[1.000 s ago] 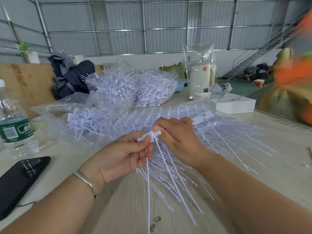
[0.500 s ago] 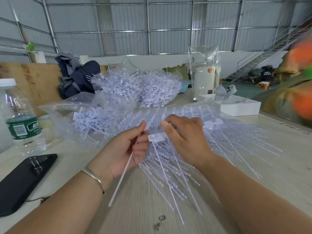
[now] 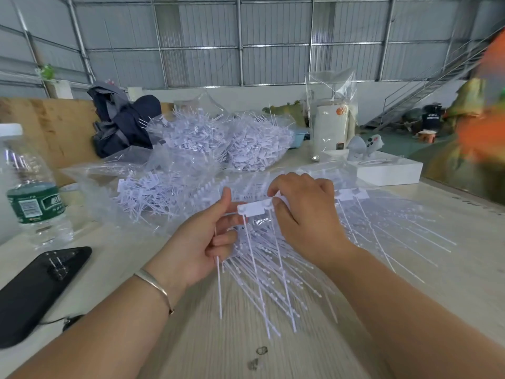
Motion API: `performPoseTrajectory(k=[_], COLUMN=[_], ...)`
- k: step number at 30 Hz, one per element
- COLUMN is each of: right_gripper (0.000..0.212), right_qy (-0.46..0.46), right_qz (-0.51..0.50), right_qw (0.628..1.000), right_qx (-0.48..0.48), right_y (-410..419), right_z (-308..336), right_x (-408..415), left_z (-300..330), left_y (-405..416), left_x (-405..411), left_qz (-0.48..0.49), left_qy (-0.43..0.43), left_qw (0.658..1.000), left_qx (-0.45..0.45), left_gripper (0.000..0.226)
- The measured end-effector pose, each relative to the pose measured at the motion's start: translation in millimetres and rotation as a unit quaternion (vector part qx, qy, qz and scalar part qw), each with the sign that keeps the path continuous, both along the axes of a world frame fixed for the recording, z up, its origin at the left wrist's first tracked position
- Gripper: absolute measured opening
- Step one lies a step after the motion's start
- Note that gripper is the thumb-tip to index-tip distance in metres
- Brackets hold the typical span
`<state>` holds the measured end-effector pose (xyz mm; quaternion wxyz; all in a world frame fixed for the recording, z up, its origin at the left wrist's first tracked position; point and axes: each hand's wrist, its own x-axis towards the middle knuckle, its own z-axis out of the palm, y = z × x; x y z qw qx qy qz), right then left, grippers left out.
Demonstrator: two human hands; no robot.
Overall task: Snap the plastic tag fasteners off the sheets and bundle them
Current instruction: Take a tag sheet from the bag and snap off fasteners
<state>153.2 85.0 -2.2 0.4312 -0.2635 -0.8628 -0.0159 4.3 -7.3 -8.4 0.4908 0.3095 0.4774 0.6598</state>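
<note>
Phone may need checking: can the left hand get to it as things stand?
Probably not freely: the phone lies unobstructed on the table beside the left hand, but that hand grips snapped-off fasteners.

The fasteners (image 3: pixel 252 208) are white plastic, each with a flat tag head and a long thin tail. Some heads are joined in a row, held above the table, tails hanging toward the viewer. Below them a sheet (image 3: pixel 276 269) lies flat with many tails spread out.
</note>
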Motion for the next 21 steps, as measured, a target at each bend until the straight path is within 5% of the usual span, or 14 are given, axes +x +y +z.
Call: performPoseTrajectory(k=[7, 14, 21], right_gripper=[0.018, 0.05, 0.042], right_qy=[-0.056, -0.026, 0.046], right_qz=[-0.034, -0.14, -0.089], right_qw=[0.997, 0.99, 0.994], right_qx=[0.047, 0.025, 0.042], right_y=[0.0, 15.7, 11.0], right_z=[-0.9, 3.7, 4.3], right_x=[0.9, 11.2, 7.6], left_z=[-0.8, 1.4, -0.4], left_y=[-0.5, 0.7, -0.3], left_x=[0.7, 0.1, -0.7], left_qz=[0.021, 0.057, 0.076], left_qy=[0.086, 0.079, 0.146], left_qw=[0.996, 0.995, 0.986], left_qx=[0.0, -0.016, -0.039], left_gripper=[0.01, 0.008, 0.016])
